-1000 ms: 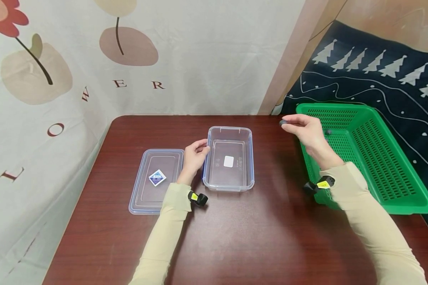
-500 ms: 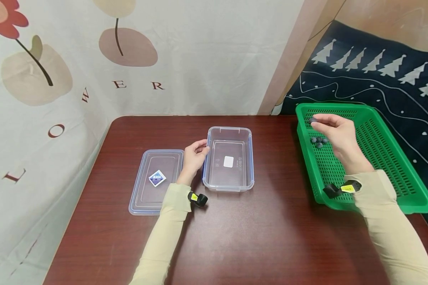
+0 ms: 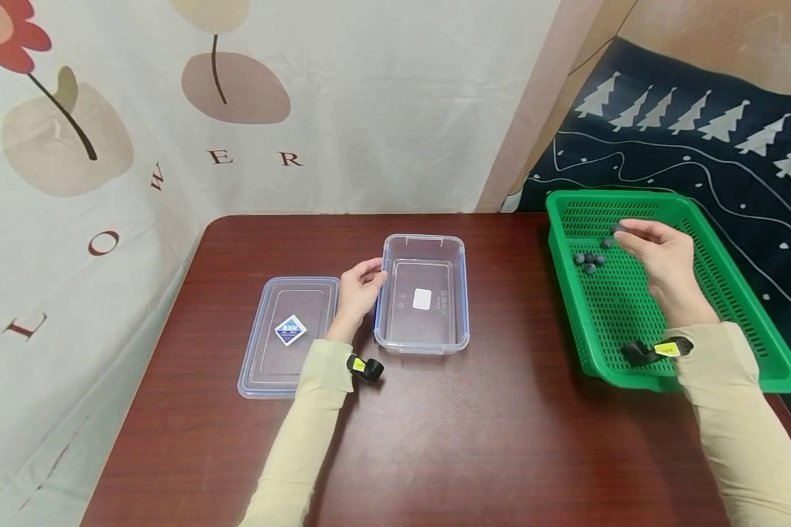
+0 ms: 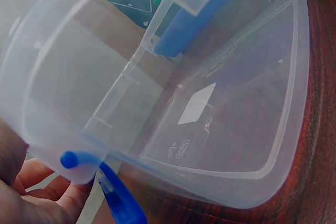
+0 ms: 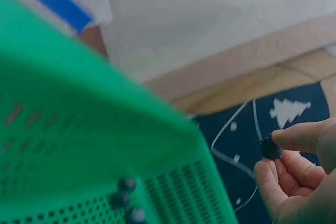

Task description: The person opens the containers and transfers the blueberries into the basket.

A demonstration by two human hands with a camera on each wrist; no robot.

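Observation:
A blueberry is pinched between the thumb and fingertips of my right hand, above the back part of the green basket. Below and left of that hand, several more blueberries lie on the basket floor. My left hand holds the left edge of a clear plastic food container, its fingers curled at the rim near a blue latch. The container stands lidless on the table, with a white square label showing on its base. In the left wrist view, its wall partly covers those fingers.
A clear lid with blue edging and a diamond sticker lies flat left of the container, partly under the left wrist. The dark red wooden table meets a printed curtain behind. Dark tree-patterned cloth hangs behind the basket.
My right hand has moved right, from beside the basket's left rim to over its inside, still pinching a blueberry. The left hand and the container have stayed in place.

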